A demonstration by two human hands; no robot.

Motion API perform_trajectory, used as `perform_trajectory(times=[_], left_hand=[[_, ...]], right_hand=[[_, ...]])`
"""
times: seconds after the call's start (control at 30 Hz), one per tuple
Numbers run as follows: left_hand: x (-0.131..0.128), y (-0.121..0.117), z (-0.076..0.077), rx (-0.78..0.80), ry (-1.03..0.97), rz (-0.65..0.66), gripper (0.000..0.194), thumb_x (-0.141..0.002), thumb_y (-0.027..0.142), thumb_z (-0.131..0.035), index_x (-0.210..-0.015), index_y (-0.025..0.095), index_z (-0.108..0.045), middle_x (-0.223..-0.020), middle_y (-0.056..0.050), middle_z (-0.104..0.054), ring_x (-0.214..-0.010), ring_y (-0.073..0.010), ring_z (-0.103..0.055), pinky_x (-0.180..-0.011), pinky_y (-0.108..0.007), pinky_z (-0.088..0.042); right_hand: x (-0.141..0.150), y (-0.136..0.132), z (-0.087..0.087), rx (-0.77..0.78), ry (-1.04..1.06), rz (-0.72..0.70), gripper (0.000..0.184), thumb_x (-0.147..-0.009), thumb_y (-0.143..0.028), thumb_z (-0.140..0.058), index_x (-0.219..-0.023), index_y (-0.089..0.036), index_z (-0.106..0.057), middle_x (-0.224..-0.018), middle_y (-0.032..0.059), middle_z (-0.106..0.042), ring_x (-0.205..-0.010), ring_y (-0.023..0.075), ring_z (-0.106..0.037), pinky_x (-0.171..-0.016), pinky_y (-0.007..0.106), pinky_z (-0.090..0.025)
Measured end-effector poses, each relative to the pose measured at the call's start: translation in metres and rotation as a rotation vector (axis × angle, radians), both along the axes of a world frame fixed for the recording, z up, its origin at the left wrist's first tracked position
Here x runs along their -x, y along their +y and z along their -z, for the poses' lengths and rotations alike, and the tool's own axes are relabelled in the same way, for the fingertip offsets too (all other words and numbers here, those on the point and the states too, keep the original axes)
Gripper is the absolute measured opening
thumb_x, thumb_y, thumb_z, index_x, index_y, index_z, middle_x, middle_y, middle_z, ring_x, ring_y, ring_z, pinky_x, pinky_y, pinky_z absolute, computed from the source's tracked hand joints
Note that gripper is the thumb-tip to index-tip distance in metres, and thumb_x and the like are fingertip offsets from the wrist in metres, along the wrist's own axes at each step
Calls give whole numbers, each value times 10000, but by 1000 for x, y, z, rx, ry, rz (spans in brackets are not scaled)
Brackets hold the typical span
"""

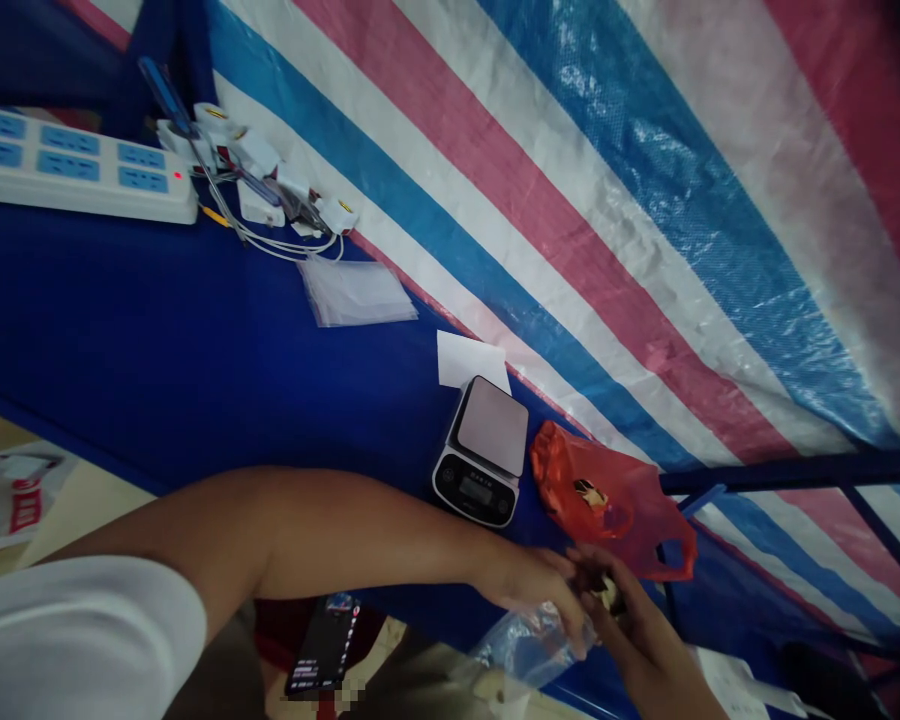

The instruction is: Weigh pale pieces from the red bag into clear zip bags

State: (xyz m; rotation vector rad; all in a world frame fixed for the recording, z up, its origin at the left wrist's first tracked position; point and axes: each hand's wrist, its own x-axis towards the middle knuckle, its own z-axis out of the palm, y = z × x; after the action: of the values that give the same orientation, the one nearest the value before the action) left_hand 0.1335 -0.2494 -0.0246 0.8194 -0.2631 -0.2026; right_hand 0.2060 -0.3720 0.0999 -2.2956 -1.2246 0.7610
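The left grip (534, 584) was pinching the upper part of a clear plastic bag (531, 648) between thumb and fingers, and the right grip (637, 632), just beside it, was curled around a small pale piece (608, 596) with darker edges; its exact kind could not be told. The bag hung below the left grip, toward the wearer. Its film looked thin, limp and slippery, likely to weigh almost nothing and to crumple or cling together, so the rim was probably the best place to hold it, with the mouth kept parted by thumb and forefinger. The pale piece seemed light and fairly firm, perhaps liable to chip, and better cradled in bent fingers than squeezed. Just beyond the right grip, a red plastic bag (649, 500) lay slack, with similar pale bits (589, 493) showing at its opening; its handles looked like the surest hold. Beyond the left grip and slightly left, a digital kitchen scale (491, 428) stood on the blue tabletop (195, 350), a white paper (469, 358) behind it. Farther out to the left lay a stack of clear bags (358, 292), then a screwdriver (166, 98) and a white power strip (67, 168).
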Motion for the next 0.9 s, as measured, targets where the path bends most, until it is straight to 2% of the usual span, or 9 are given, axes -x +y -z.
perform_trajectory(times=[0.17,0.33,0.47,0.6,0.67,0.73,0.8,0.9], left_hand=[[-3,0,1,-12,100,53,471,-296,200,-890,-731,183,-711,-731,13,-684,-608,-177,-645,-565,-303,-534],[-6,1,2,-27,129,74,519,-315,106,-866,-790,199,-681,-788,12,-702,-670,-190,-670,-584,-316,-552],[-5,2,1,51,192,61,682,-282,-18,-832,-879,221,-603,-860,-14,-731,-700,-205,-692,-592,-344,-560],[-4,3,3,98,115,-4,680,-372,76,-886,-956,222,-570,-870,-37,-716,-667,-223,-697,-584,-411,-565],[-3,4,2,99,104,23,703,-379,90,-898,-984,222,-565,-884,-42,-714,-667,-230,-698,-582,-425,-564],[-2,5,1,108,119,61,747,-340,71,-902,-991,222,-569,-885,-37,-717,-675,-228,-697,-577,-404,-558],[-1,7,-2,109,144,79,770,-300,60,-902,-978,220,-574,-868,-24,-718,-672,-222,-691,-571,-379,-551],[3,9,-8,86,199,55,758,-284,46,-894,-951,210,-575,-854,-13,-716,-660,-204,-679,-575,-357,-547]], right_hand=[[-3,-6,5,21,-52,-11,521,-917,-584,-611,-1332,-271,-629,-1329,84,-703,-1156,252,-705,-960,290,-578],[-6,-8,0,12,-34,-31,504,-889,-571,-653,-1289,-264,-662,-1265,94,-734,-1098,274,-731,-857,278,-610],[-11,-9,-12,-67,-71,113,475,-829,-562,-724,-1211,-283,-673,-1147,87,-771,-969,289,-759,-809,323,-630],[-16,-13,-22,-140,-97,236,542,-750,-559,-788,-1204,-290,-665,-1097,78,-775,-846,279,-757,-706,316,-634],[-13,-13,-24,-140,-98,255,556,-740,-565,-797,-1202,-291,-657,-1087,65,-767,-830,259,-737,-647,281,-614],[-8,-11,-24,-139,-35,278,530,-755,-561,-794,-1190,-295,-648,-998,45,-759,-774,236,-704,-612,271,-590],[-3,-7,-21,-179,115,327,477,-785,-547,-777,-1176,-304,-650,-927,33,-736,-714,220,-670,-607,292,-580],[-1,0,-15,-291,391,398,382,-797,-514,-750,-1108,-297,-704,-966,56,-714,-722,228,-660,-580,331,-566]])
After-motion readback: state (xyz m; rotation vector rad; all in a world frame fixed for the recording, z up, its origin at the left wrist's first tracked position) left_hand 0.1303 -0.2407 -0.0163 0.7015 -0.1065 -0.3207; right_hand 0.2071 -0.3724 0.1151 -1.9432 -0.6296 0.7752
